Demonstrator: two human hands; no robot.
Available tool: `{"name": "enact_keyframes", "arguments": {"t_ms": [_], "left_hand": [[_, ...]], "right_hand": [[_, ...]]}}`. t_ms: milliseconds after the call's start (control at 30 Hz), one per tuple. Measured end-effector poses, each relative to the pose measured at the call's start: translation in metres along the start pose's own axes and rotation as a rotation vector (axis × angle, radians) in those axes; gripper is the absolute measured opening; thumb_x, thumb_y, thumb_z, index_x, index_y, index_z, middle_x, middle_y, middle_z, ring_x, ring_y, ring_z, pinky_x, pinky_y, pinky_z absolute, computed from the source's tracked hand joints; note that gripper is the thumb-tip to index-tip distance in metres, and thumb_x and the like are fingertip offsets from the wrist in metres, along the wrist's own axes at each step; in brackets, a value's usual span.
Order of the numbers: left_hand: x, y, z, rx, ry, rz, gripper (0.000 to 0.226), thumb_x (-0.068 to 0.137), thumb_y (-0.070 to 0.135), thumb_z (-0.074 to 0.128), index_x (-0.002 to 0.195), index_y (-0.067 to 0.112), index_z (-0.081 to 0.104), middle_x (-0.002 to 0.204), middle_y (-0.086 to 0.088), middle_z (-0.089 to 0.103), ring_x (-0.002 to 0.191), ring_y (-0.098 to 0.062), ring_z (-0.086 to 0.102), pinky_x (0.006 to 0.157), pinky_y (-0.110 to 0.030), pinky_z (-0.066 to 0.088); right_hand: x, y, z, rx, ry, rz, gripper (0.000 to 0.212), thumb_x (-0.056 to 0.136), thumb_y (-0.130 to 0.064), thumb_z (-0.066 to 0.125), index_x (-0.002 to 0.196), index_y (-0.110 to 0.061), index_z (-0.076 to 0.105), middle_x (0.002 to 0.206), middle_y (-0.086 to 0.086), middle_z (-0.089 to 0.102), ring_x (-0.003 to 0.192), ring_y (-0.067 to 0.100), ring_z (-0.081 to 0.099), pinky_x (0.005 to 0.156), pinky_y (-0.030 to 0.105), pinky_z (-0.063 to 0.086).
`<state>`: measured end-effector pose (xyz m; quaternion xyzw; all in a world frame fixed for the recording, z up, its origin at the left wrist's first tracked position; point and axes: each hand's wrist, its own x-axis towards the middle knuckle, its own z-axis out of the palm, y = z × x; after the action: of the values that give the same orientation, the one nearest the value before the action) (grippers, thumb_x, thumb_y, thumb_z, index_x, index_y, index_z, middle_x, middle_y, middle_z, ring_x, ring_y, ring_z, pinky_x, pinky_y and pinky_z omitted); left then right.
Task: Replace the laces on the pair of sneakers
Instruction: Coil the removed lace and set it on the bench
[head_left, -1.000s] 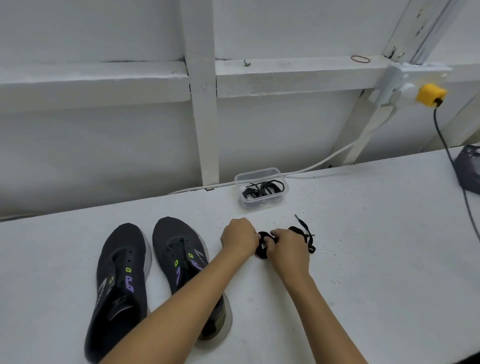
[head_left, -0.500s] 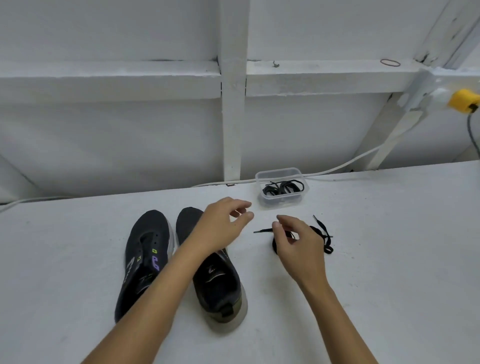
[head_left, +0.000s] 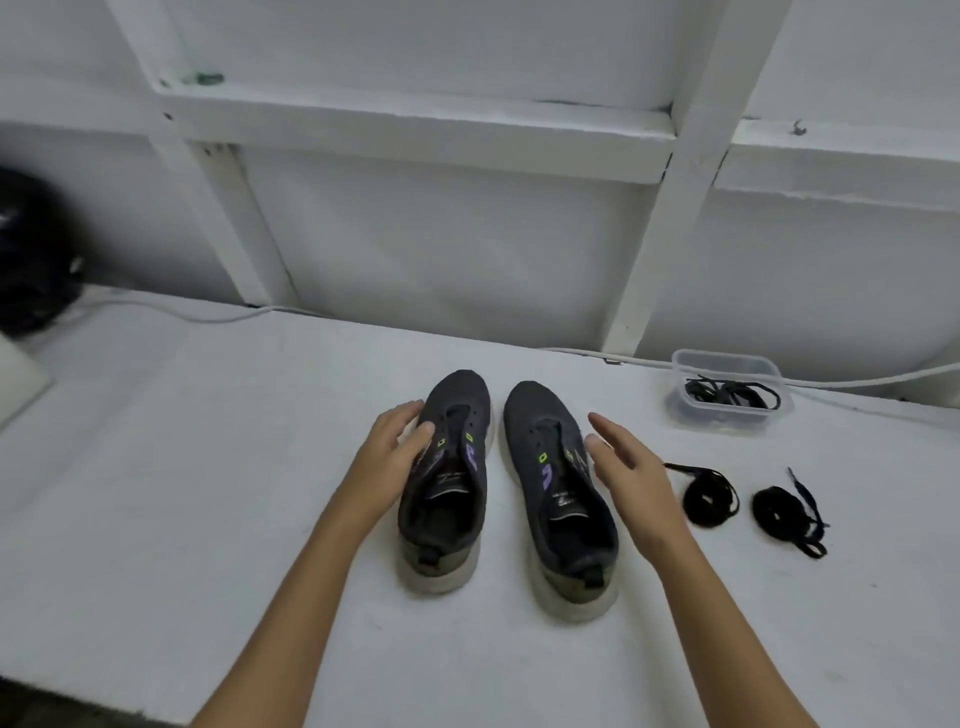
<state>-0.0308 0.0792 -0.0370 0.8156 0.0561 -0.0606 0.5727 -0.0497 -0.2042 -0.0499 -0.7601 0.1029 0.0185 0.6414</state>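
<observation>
Sneakers, both without laces, stand side by side mid-table: left sneaker (head_left: 449, 478), right sneaker (head_left: 558, 493). Half a second ago the hands were over a coiled lace; now the left hand (head_left: 389, 452) rests open on the left sneaker and the right hand (head_left: 621, 467) hovers open beside the right one, holding nothing. Two coiled laces (head_left: 709, 499) lie at 3 o'clock, apart. I judge that threading comes next. The table (head_left: 182, 467) gives free room at 9 o'clock.
</observation>
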Motion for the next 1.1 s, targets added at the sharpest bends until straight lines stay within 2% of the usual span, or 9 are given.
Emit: {"name": "enact_keyframes", "arguments": {"t_ms": [100, 167, 267, 333, 433, 533, 833, 1000, 1100], "left_hand": [[0.005, -0.01, 0.004, -0.047, -0.069, -0.082, 0.041, 0.102, 0.028, 0.054, 0.142, 0.029, 0.051, 0.148, 0.012, 0.045, 0.134, -0.004, 0.043, 0.116, -0.032, 0.032], [0.005, -0.014, 0.009, -0.07, -0.071, -0.104, 0.051, 0.099, 0.022, 0.057, 0.148, 0.022, 0.046, 0.15, 0.005, 0.047, 0.137, -0.012, 0.045, 0.118, -0.041, 0.033], [0.002, -0.017, 0.017, -0.072, -0.04, -0.113, 0.056, 0.096, 0.02, 0.06, 0.15, 0.021, 0.044, 0.15, 0.005, 0.046, 0.135, -0.012, 0.046, 0.118, -0.04, 0.034], [0.001, -0.019, 0.024, -0.072, -0.026, -0.104, 0.057, 0.096, 0.02, 0.062, 0.15, 0.021, 0.043, 0.15, 0.006, 0.045, 0.136, -0.011, 0.044, 0.118, -0.039, 0.034], [0.0, -0.022, 0.037, -0.048, -0.041, -0.066, 0.057, 0.096, 0.019, 0.063, 0.15, 0.019, 0.043, 0.149, 0.006, 0.043, 0.131, -0.006, 0.045, 0.108, -0.019, 0.038], [-0.005, -0.023, 0.051, -0.034, -0.031, -0.031, 0.058, 0.095, 0.014, 0.065, 0.149, 0.016, 0.043, 0.146, 0.007, 0.041, 0.119, 0.004, 0.047, 0.083, 0.005, 0.035], [-0.012, -0.024, 0.061, -0.008, -0.034, 0.048, 0.049, 0.091, 0.012, 0.07, 0.137, 0.02, 0.053, 0.138, 0.005, 0.048, 0.118, -0.003, 0.055, 0.098, -0.019, 0.042], [0.0, -0.036, 0.047, 0.228, 0.054, 0.193, 0.031, 0.098, 0.022, 0.06, 0.129, 0.021, 0.063, 0.126, 0.013, 0.061, 0.118, -0.008, 0.058, 0.092, -0.013, 0.042], [0.014, -0.05, 0.035, 0.483, 0.146, 0.272, 0.028, 0.099, 0.018, 0.057, 0.125, 0.013, 0.067, 0.129, 0.0, 0.064, 0.124, -0.021, 0.056, 0.1, -0.029, 0.04]], "right_hand": [[0.007, 0.001, 0.006, -0.017, -0.037, 0.03, 0.041, 0.098, -0.029, 0.065, 0.138, -0.037, 0.06, 0.129, -0.022, 0.062, 0.123, -0.003, 0.056, 0.1, 0.02, 0.043], [0.005, 0.0, 0.007, -0.046, -0.052, 0.048, 0.036, 0.096, -0.028, 0.066, 0.127, -0.048, 0.064, 0.125, -0.025, 0.066, 0.117, -0.006, 0.059, 0.1, 0.02, 0.046], [-0.001, 0.002, 0.005, -0.016, -0.056, 0.08, 0.034, 0.096, -0.023, 0.066, 0.105, -0.056, 0.069, 0.115, -0.028, 0.071, 0.107, -0.009, 0.064, 0.091, 0.014, 0.049], [-0.009, 0.005, 0.004, 0.012, -0.033, 0.1, 0.029, 0.095, -0.022, 0.066, 0.112, -0.044, 0.072, 0.122, -0.022, 0.07, 0.114, -0.005, 0.063, 0.098, 0.02, 0.048], [-0.02, 0.011, 0.001, -0.023, 0.027, 0.108, 0.04, 0.094, -0.027, 0.068, 0.134, -0.026, 0.065, 0.139, -0.01, 0.062, 0.13, 0.007, 0.055, 0.115, 0.035, 0.041], [-0.033, 0.014, -0.004, -0.048, 0.11, 0.105, 0.044, 0.092, -0.028, 0.071, 0.135, -0.025, 0.064, 0.14, -0.014, 0.058, 0.131, 0.004, 0.052, 0.117, 0.037, 0.039], [-0.054, 0.027, -0.014, -0.11, 0.212, 0.086, 0.041, 0.088, -0.027, 0.075, 0.128, -0.026, 0.068, 0.133, -0.014, 0.06, 0.125, 0.001, 0.054, 0.11, 0.029, 0.042], [-0.035, 0.015, -0.026, -0.2, 0.332, 0.006, 0.022, 0.091, -0.028, 0.071, 0.112, -0.027, 0.073, 0.117, -0.013, 0.068, 0.111, 0.005, 0.063, 0.084, 0.011, 0.047], [-0.006, -0.007, -0.053, -0.456, 0.503, -0.154, 0.021, 0.093, -0.018, 0.066, 0.111, -0.013, 0.075, 0.112, 0.002, 0.073, 0.103, 0.02, 0.067, 0.09, 0.027, 0.051]]}}
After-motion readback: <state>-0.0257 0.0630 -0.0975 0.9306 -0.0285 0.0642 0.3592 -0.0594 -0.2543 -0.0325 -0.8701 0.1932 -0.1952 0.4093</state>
